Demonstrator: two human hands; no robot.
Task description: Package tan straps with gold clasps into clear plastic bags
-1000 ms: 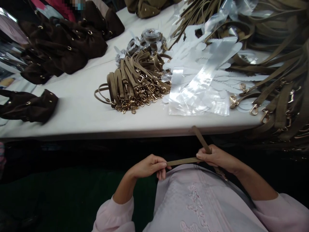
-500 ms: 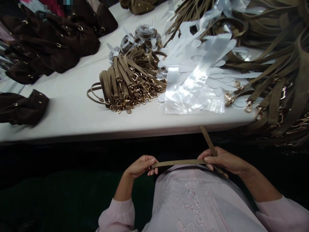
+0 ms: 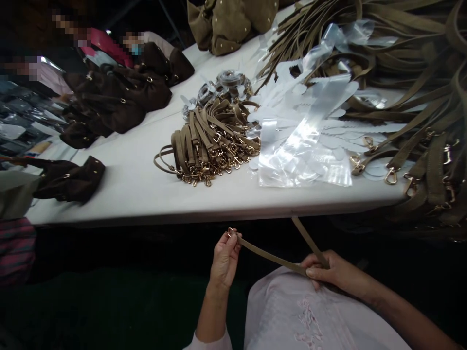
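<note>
- My hands are apart, each pinching the same narrow olive strap (image 3: 270, 255) in front of my waist, below the near edge of the white table (image 3: 127, 192).
- My left hand (image 3: 224, 260) is raised and grips the end by a small metal buckle (image 3: 231, 232); my grip covers part of that fitting, so its full shape is hard to make out.
- My right hand (image 3: 333, 267) pinches the strap lower down, hiding how it runs there. Another olive length (image 3: 308, 240) slants up from it toward the table edge; I can't tell whether it is the same piece.
- My pale apron (image 3: 292, 306) is cut off at the bottom, and its pinkish embroidery can't be read as letters or a picture.
- Faint marks on the clear plastic bags (image 3: 306, 160) are lost in glare, too small to read.
- The loose straps (image 3: 412, 63) on the right run out of view, while the buckled bundle (image 3: 207, 141) overlaps itself too much to count.
- At the left edge, a person in plaid (image 3: 16, 250) is mostly cut off, beside a dark brown bag (image 3: 73, 180).
</note>
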